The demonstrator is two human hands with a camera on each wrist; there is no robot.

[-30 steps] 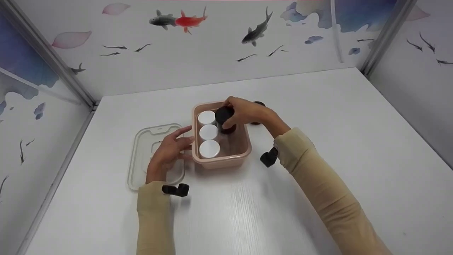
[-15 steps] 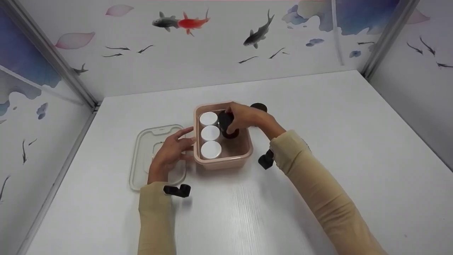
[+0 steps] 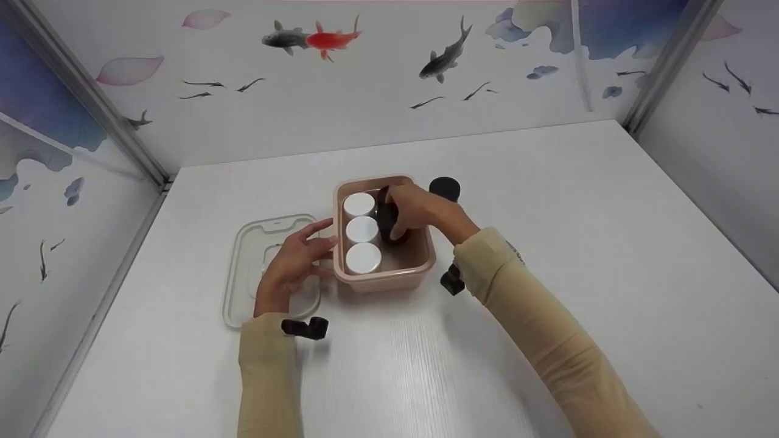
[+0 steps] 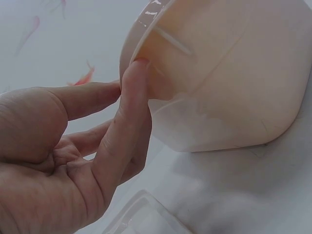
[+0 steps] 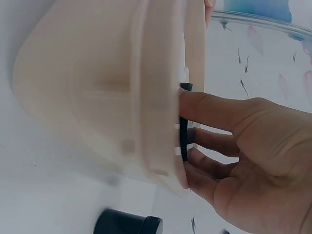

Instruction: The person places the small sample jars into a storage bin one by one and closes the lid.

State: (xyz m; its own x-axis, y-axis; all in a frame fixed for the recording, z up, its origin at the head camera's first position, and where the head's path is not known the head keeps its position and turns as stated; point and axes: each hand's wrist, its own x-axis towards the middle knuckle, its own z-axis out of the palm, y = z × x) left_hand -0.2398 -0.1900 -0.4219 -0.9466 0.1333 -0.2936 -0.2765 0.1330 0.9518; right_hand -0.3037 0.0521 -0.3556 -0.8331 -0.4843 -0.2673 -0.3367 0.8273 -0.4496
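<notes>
My left hand (image 3: 293, 258) holds the pink plastic box (image 3: 389, 278) at its left rim, thumb and fingertips on the edge, as the left wrist view shows close up. Inside, several white-lidded jars (image 3: 363, 258) line the box's left side. The right hand (image 3: 420, 208) reaches into the box and grips a dark jar (image 3: 386, 220) by its black lid, beside the back two white lids. In the right wrist view only a strip of that black lid (image 5: 184, 139) shows above the rim; its body is hidden behind the wall.
Another black-lidded dark jar (image 3: 445, 188) stands on the white table (image 3: 377, 377) behind the right wrist. A pale, translucent box lid (image 3: 238, 286) lies flat to the left, partly under the left hand. Walls printed with fish (image 3: 444, 61) enclose the table.
The right hand has lowered the dark jar deeper into the box and a little toward me. The left hand keeps its hold on the rim.
</notes>
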